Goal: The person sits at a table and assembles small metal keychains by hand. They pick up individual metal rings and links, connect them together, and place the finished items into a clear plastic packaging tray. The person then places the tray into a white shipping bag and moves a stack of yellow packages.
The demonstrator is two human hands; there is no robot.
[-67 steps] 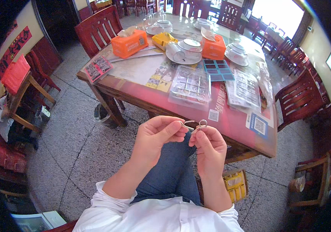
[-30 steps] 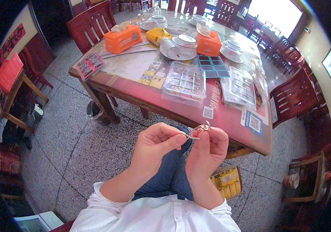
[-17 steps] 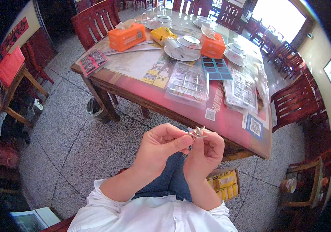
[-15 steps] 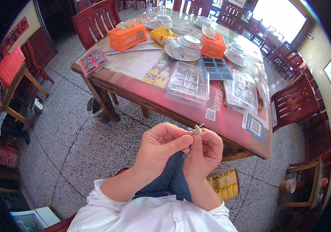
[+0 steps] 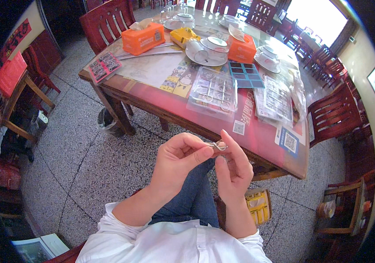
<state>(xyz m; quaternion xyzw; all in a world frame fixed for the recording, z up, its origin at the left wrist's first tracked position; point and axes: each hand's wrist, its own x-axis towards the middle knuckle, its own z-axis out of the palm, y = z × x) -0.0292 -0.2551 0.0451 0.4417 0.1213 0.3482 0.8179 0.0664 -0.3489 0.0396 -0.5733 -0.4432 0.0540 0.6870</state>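
The left hand grips a small bent metal piece between thumb and index finger, closed on its left end; this edge pinch presumably leaves the looped right end exposed for handling. The piece is held in front of the torso, above the lap and short of the near table edge, a position that likely gives both hands free access and a direct line of sight. The right hand is not clamped: its thumb stands apart from the index finger, which extends upward beside the piece's right end. Whether that finger touches the metal cannot be determined. On the table, a clear plastic tray lies flat near the front edge, with a second clear tray to its right and a blue-green divided grid just behind, between them. Metal shapes show in the clear trays, which apparently keep them separated. A red-backed pack of metal pieces lies at the left corner, well apart from these trays.
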